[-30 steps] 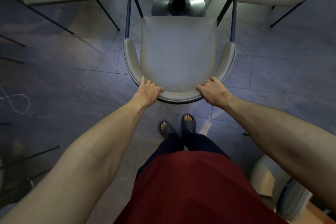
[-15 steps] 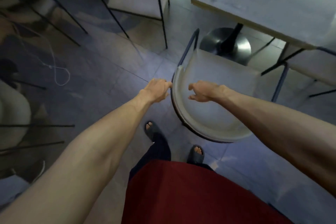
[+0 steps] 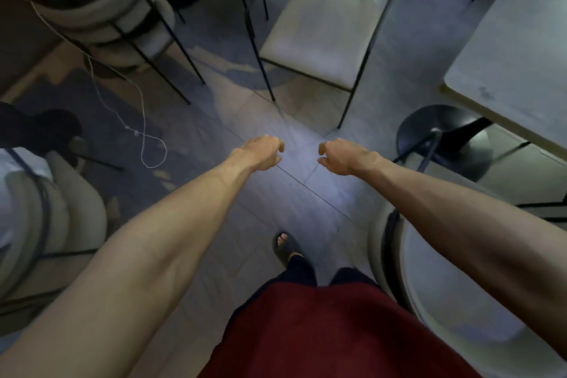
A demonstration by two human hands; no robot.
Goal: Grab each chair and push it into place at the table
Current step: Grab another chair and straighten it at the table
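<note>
Both my hands hang over bare floor tiles and hold nothing. My left hand (image 3: 260,152) and my right hand (image 3: 339,155) have loosely curled fingers. A white chair with thin black legs (image 3: 322,34) stands ahead of them, its seat facing me. The white chair I was holding (image 3: 454,285) now sits at the lower right under my right forearm, next to the table (image 3: 521,70). The table's round dark base (image 3: 441,135) shows beneath its edge.
Stacked white chairs (image 3: 101,18) stand at the upper left and another white chair (image 3: 46,224) at the left edge. A thin white cable (image 3: 144,135) lies looped on the floor. My sandalled foot (image 3: 287,247) stands on the tiles between the chairs.
Both hands have let go of the chair's backrest. My view has turned left, so that chair now sits at the lower right and another chair is ahead.
</note>
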